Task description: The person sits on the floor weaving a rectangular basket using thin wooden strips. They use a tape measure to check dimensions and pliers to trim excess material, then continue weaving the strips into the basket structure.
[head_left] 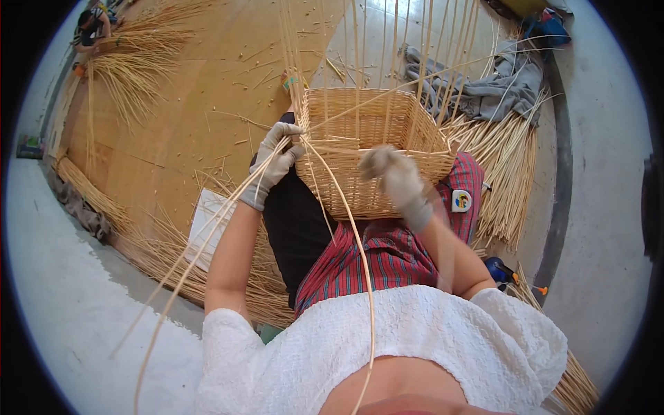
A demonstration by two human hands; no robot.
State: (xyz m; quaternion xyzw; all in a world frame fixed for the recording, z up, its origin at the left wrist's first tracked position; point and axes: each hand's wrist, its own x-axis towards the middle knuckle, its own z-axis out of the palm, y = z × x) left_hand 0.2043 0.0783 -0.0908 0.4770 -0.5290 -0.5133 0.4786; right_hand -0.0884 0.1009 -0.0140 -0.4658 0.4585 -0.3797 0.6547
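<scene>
A half-woven wicker basket (366, 205) rests on my lap, with tall upright stakes (357, 55) rising from its far side. My left hand (277, 164), in a pale work glove, pinches several wicker strands at the basket's left rim corner. Long ends trail from it to the lower left. One long strand (366, 277) curves from that corner down past my chest. My right hand (398, 181), also gloved, hovers in front of the basket's near side, to the right of centre. Motion smears its fingers, so what they hold, if anything, is hidden.
Bundles of wicker strands lie right of the basket (508, 187), at lower left (256, 280) and far left (135, 69), near another person (91, 28). A grey cloth (508, 86) tops the right bundle. A blue bottle with an orange nozzle (496, 268) stands right. Offcuts litter the boards.
</scene>
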